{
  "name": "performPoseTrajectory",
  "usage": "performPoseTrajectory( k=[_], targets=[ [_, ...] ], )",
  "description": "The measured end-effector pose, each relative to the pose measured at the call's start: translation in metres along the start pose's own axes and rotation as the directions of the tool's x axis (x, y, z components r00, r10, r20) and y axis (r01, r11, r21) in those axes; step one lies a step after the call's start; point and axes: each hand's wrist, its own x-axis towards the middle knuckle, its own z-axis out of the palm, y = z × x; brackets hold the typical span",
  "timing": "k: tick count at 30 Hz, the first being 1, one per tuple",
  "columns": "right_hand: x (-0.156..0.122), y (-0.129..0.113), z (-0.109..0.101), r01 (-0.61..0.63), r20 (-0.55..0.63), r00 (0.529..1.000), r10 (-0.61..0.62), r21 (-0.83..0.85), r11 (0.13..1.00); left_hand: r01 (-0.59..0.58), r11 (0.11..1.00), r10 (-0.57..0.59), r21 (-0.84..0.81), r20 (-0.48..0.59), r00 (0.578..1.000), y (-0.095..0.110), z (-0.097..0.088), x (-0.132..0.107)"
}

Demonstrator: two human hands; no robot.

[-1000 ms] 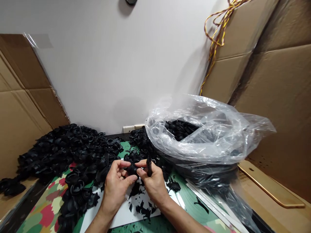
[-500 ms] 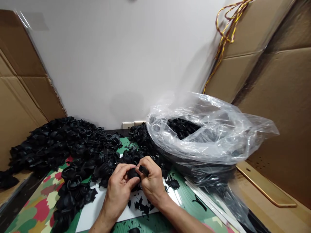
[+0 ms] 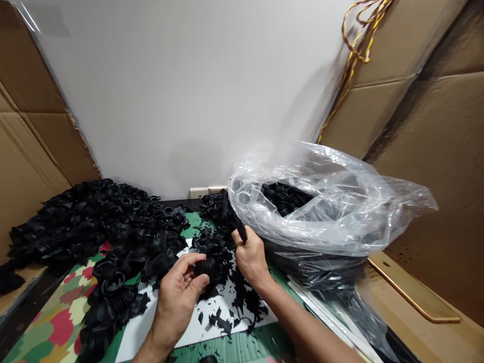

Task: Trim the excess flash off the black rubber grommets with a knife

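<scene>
In the head view, my left hand (image 3: 179,290) is closed round a black ribbed rubber bellows (image 3: 204,270), thumb below and fingers above it. Its ribs face up and to the right. My right hand (image 3: 251,259) is a fist beside the clear plastic bag, apart from the bellows. A narrow black strip (image 3: 242,233) sticks up out of that fist; whether it is rubber scrap or a tool I cannot tell. Beneath both hands lies a white sheet (image 3: 139,315) strewn with black rubber scraps (image 3: 223,320).
A big heap of black rubber bellows (image 3: 86,222) spreads along the left. On the right stands a clear plastic bag (image 3: 340,227) with more ribbed parts inside. Dark scraps (image 3: 217,204) pile up by the wall. Cardboard (image 3: 442,176) walls both sides; twisted wires (image 3: 350,65) hang at right.
My right hand has pulled away from the bellows, up and to the right, with the black strip. My left hand has shifted slightly left, and the bellows' ribs now show.
</scene>
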Motion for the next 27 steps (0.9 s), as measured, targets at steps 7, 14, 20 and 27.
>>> performPoseTrajectory(
  k=[7,14,20,27],
  targets=[
    [-0.020,-0.003,-0.005,0.052,0.163,0.984,-0.069,0.106,0.993,0.182,0.966,-0.190,-0.186,-0.029,0.981,0.008,0.000,0.004],
    [-0.028,-0.018,-0.006,-0.091,0.336,0.942,-0.003,0.265,0.960,0.208,0.949,-0.212,-0.237,0.007,0.977,0.007,-0.003,0.003],
    [-0.037,-0.026,0.003,-0.198,0.438,0.899,0.019,0.368,0.909,0.211,0.949,-0.228,-0.234,-0.047,0.973,0.009,-0.003,0.003],
    [-0.029,-0.028,-0.006,-0.169,0.279,0.959,0.051,0.415,0.894,0.274,0.912,-0.303,-0.304,-0.053,0.951,0.011,-0.002,0.005]
  ],
)
